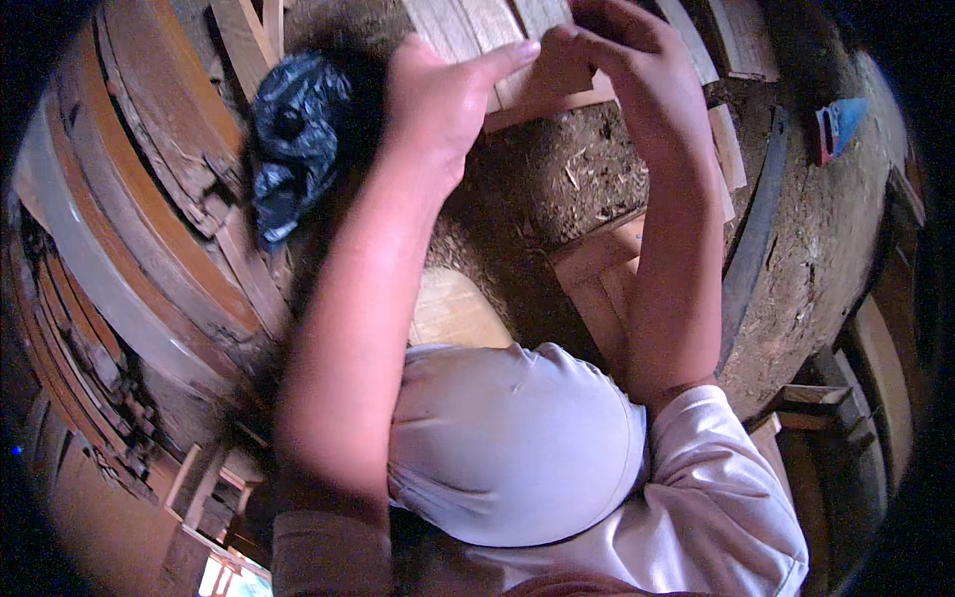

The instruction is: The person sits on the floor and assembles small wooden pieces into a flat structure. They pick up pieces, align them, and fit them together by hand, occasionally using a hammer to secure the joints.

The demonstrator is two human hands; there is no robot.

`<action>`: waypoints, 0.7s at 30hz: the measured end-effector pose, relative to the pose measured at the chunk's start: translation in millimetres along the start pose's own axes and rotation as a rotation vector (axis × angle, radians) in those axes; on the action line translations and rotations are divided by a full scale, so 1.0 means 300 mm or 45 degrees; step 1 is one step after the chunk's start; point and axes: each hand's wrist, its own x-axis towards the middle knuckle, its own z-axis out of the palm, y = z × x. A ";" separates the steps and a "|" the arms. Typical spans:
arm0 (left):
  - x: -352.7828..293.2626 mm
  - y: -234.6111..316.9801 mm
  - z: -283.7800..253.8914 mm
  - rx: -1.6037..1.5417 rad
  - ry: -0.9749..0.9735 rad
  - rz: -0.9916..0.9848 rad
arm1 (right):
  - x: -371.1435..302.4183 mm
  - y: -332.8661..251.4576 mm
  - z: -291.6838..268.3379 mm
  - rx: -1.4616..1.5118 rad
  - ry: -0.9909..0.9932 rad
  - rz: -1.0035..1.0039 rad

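Mostly dirt floor (816,289) through the centre and right of the frame, littered with pale chips (574,167) above the middle. Next in size, long boards (164,80) down the left side, brown and seemingly bowed by the wide lens. At top centre, cut off by the frame's edge, a wooden panel (468,28). Probably stiff and dry, moderately light for its breadth, hardly fragile, more apt to splinter along an edge than to slip. Best taken by two opposite edges, with pressure spread wide and rough corners avoided. In looks, pale tan with a greyish cast, straight-grained, marked by narrow dark seams like those between boards laid side by side, browner and shaded toward the lower right. Left of centre near the top, a crumpled, shiny black bag (298,139). Over the panel's left part, the left hand (428,109), thumb stretched rightward, other fingers hidden; cannot tell the tightness of this grip. Opposite, the right hand (652,85), fingers bent inward, thumb close to the left one; cannot tell any pinch in this grip. Smallest, at upper right, a blue and red packet (841,129).
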 end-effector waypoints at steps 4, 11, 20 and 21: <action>0.008 -0.004 0.008 -0.012 -0.188 -0.121 | 0.008 0.064 -0.055 -0.050 0.033 0.101; 0.007 0.012 0.031 0.259 -0.242 -0.116 | 0.001 0.024 -0.078 -0.117 0.162 0.156; 0.002 -0.004 0.001 1.080 -0.031 0.010 | 0.043 0.174 -0.093 -0.512 0.152 -0.112; 0.009 -0.026 -0.029 1.103 -0.033 -0.025 | 0.026 0.139 -0.083 -0.572 0.116 -0.087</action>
